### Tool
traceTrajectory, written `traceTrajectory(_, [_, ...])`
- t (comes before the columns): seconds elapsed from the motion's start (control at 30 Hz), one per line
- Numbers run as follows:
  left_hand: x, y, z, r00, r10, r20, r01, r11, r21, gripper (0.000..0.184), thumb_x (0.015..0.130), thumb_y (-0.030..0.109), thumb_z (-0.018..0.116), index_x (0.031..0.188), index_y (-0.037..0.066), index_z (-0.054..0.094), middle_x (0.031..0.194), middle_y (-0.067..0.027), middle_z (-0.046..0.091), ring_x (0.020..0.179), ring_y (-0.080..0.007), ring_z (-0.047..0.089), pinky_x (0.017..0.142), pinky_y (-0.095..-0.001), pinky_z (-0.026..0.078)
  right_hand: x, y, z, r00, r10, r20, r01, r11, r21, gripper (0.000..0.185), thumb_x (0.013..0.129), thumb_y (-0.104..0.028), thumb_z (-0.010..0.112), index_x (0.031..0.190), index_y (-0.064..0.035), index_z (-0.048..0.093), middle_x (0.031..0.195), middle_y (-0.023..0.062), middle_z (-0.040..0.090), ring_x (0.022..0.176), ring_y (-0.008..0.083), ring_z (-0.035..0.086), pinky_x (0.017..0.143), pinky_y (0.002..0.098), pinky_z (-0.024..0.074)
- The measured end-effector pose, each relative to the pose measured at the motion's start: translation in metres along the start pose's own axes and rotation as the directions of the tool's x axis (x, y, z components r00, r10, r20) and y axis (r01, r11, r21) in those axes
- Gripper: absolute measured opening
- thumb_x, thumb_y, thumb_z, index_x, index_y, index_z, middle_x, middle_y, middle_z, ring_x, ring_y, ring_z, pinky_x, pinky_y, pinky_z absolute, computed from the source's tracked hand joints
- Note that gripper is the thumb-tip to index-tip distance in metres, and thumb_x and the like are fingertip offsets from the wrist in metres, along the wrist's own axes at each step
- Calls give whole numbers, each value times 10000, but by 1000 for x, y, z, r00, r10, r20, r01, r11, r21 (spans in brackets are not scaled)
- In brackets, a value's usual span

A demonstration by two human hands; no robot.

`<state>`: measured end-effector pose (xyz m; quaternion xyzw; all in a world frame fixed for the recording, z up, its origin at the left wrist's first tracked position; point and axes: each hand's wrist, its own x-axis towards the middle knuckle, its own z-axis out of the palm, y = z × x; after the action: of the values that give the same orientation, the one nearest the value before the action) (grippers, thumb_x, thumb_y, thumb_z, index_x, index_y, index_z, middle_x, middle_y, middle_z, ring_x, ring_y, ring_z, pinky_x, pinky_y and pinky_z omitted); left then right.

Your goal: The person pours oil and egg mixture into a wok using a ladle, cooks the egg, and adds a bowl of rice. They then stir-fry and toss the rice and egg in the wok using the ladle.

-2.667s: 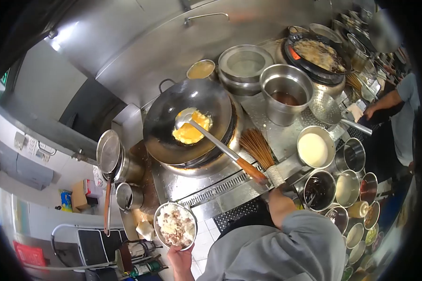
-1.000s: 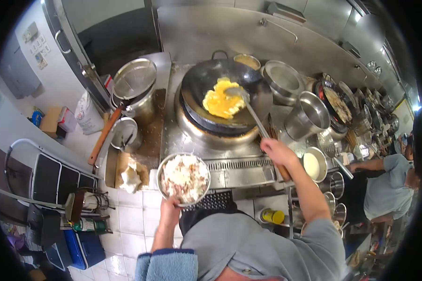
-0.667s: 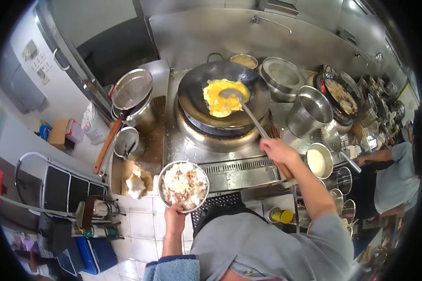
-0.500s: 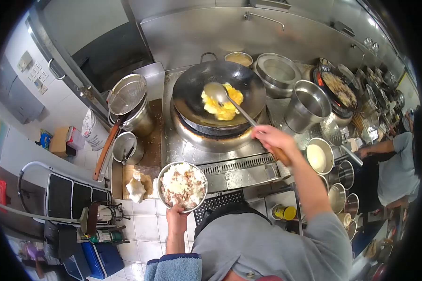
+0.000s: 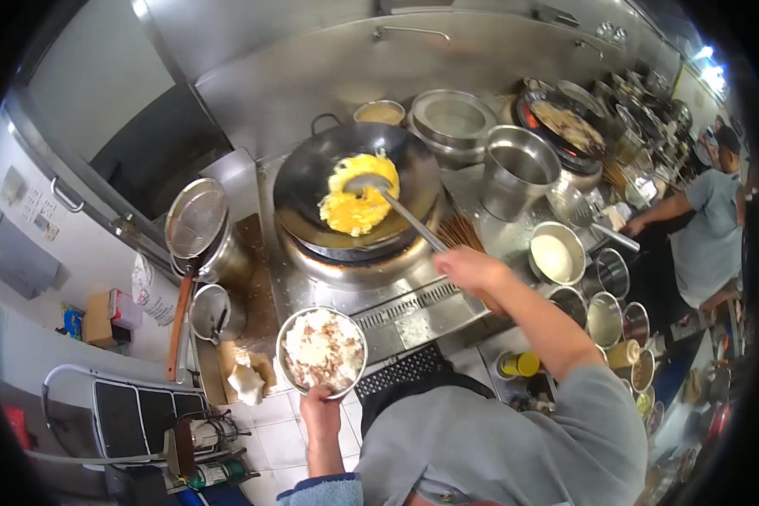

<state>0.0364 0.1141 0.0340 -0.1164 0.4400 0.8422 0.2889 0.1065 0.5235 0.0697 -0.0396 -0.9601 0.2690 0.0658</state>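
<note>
My right hand [image 5: 471, 271] is wrapped round the wooden handle of a long ladle [image 5: 413, 221]. The ladle's bowl rests among yellow scrambled egg [image 5: 350, 212] in a black wok [image 5: 299, 181] on the burner. Some of the egg looks runny and glossy. My left hand [image 5: 320, 413] grips the near rim of a metal bowl [image 5: 282, 358], held off the front edge of the stove. In that bowl lies white rice [image 5: 325, 341] mixed with brown bits that look like minced meat.
Left of the wok, a mesh strainer [image 5: 196, 218] lies over a pot beside a small metal pot [image 5: 213, 310]. Tall metal pots [image 5: 521, 169] stand to the right, with a skimmer [image 5: 572, 205] and seasoning containers nearer. A co-worker [image 5: 708, 228] stands at far right.
The egg has spread wider in the wok, with the ladle's bowl over its middle. The view has shifted, so the stove appears further left. Both hands keep their holds.
</note>
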Motion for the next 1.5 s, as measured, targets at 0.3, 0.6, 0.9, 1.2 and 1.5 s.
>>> traceTrajectory(0.3, [5,-6,-9,997,-24,-70,22,999,-36,553,707,-26,364,1257,-74,345,1231,-209,465,1072,-357,537,848,-546,508,25,-25,-20,990,128,68,-110,969,-223,123,838,-71,461,852,-15,569,723,189,595,622,334,615,588,447,487])
traceTrajectory(0.6, [3,-15,-7,992,50,-112,-54,998,-34,558,689,-14,400,1244,-58,354,1227,-191,462,1043,-343,548,842,-518,510,60,-45,-35,932,324,161,-333,943,29,107,815,-49,465,824,-28,569,678,173,577,599,322,602,564,460,459])
traceTrajectory(0.9, [8,-20,7,991,75,-106,-84,993,-83,597,691,-50,377,1286,-27,338,1241,-192,458,1086,-341,533,840,-510,512,68,-20,-34,915,322,242,-354,930,100,144,900,-130,433,891,-77,566,651,115,547,570,235,578,492,368,456])
traceTrajectory(1.2, [8,-11,35,992,28,-121,-28,1000,2,562,689,-7,374,1245,-89,368,1253,-211,463,1107,-358,518,875,-538,491,79,-21,-32,906,361,220,-384,921,68,160,913,-136,399,928,-82,550,565,36,494,436,134,520,364,318,388])
traceTrajectory(1.5, [6,-14,32,995,-4,-100,3,1000,-16,615,678,10,387,1292,-32,359,1265,-186,484,1133,-347,515,909,-523,471,67,-7,-44,902,246,355,-406,766,498,158,912,-164,434,965,-95,566,581,46,494,422,143,515,385,272,414])
